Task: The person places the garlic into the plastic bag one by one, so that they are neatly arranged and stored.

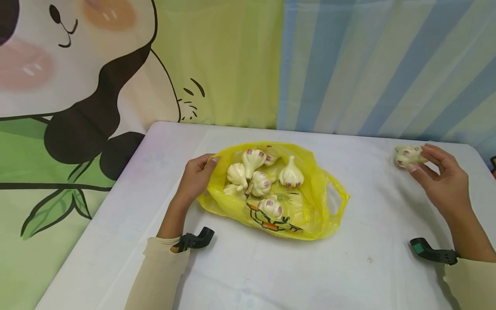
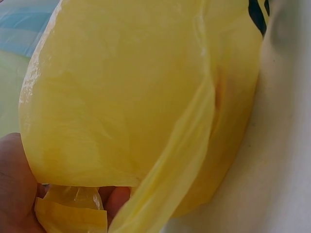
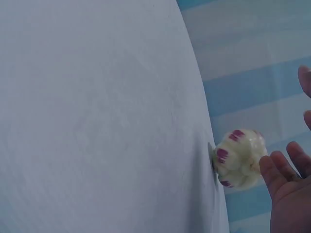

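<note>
In the head view, a yellow plastic bag point(image 1: 298, 215) lies mouth-open on the table with several garlic bulbs point(image 1: 291, 174) inside, white with purple patches. My left hand point(image 1: 197, 176) pinches the left rim of the bag. The left wrist view is mostly filled by the bag's yellow side point(image 2: 112, 107), with part of the hand below. My right hand point(image 1: 443, 176) is at the far right, its fingers spread beside another garlic bulb point(image 1: 407, 157). In the right wrist view, fingertips reach right to the side of this bulb point(image 3: 238, 158), which sits low over the tabletop.
A white cloth covers the table point(image 1: 310, 275). The bag's looped handle point(image 1: 341, 193) sticks out to the right. Behind the table hangs a curtain point(image 1: 348, 64) with a panda print at left and blue stripes at right. Dark bands with small devices are on both wrists.
</note>
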Available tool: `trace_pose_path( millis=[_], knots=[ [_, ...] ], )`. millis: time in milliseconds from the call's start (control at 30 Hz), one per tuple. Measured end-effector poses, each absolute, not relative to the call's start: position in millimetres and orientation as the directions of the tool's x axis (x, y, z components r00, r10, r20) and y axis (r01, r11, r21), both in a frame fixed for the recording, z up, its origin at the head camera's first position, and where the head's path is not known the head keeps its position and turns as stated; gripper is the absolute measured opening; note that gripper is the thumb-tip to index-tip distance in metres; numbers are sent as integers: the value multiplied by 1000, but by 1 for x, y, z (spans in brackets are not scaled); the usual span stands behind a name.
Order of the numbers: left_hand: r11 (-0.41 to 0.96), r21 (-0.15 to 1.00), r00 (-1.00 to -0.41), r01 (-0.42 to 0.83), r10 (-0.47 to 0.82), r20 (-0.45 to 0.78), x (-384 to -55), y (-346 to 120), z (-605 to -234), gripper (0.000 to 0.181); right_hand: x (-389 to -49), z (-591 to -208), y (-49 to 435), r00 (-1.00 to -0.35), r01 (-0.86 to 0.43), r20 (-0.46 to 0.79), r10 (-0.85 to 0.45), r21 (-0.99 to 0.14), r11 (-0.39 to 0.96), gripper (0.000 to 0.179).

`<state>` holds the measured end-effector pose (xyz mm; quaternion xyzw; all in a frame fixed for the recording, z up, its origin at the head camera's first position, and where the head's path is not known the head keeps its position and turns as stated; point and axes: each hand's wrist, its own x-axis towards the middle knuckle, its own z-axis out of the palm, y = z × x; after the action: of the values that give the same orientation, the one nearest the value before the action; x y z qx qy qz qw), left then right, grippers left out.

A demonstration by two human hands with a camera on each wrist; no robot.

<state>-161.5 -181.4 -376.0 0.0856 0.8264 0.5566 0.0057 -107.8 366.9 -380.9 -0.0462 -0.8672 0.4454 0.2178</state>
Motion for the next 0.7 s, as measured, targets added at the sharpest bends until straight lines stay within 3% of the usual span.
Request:
trace_pose_path(
  millis=[133,333,533,700],
  knots=[
    [357,925,-986,128,147,80,-160,-182,-376,39,-105,-383,380,-857,82,278,434,-758,647,54],
    [357,927,-987,117,144,69,-160,-182,-375,38,-104,-383,394,-811,240,197,552,-748,619,58],
    [352,930,-988,100,145,51,-159,-181,-372,36,-104,-392,415,-839,362,-6,545,-753,550,78],
    [351,933,-988,81,150,30,-157,-178,-366,34,-108,-396,426,-863,376,-72,499,-751,542,85]
  ],
)
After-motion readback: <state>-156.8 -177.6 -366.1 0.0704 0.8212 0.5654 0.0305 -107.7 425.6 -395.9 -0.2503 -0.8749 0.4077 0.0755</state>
